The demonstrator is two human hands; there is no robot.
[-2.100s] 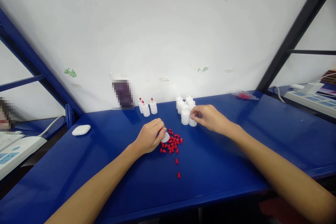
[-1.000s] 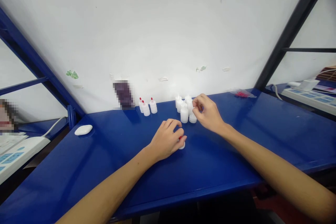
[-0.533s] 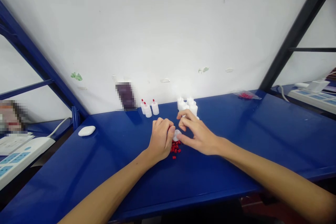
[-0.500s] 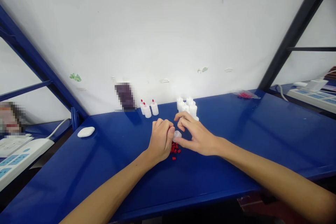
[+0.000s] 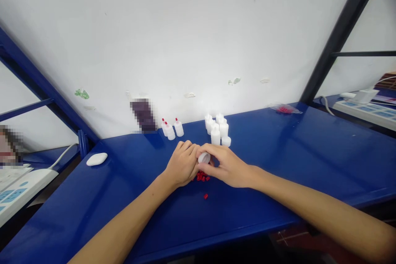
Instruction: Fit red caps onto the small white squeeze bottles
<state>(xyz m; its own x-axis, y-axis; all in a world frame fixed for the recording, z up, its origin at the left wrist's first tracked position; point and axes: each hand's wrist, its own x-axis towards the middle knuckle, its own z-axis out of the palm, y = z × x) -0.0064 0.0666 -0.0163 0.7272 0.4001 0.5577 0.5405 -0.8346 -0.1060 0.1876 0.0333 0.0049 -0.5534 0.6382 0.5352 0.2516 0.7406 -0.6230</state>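
Note:
My right hand (image 5: 224,163) pinches a small white bottle (image 5: 204,158) between thumb and forefinger, its round end facing me. My left hand (image 5: 183,164) is closed against it, fingers curled; what it holds, if anything, is hidden. Small red caps (image 5: 202,176) lie in a pile just below the hands, and one red cap (image 5: 206,196) sits apart, nearer the front edge. Behind the hands stand several white bottles (image 5: 215,135) in a group. To their left are three white bottles with red tips (image 5: 178,128).
A white oval object (image 5: 97,159) lies on the left of the blue table (image 5: 260,210). Near the wall at the right is a clear bag of red pieces (image 5: 284,109). Power strips (image 5: 26,185) flank the table, and a dark pixelated object leans on the wall.
My right hand's fingers have closed on the white bottle, and its round end has turned toward me. Both hands appear slightly further left, and the view has shifted a little.

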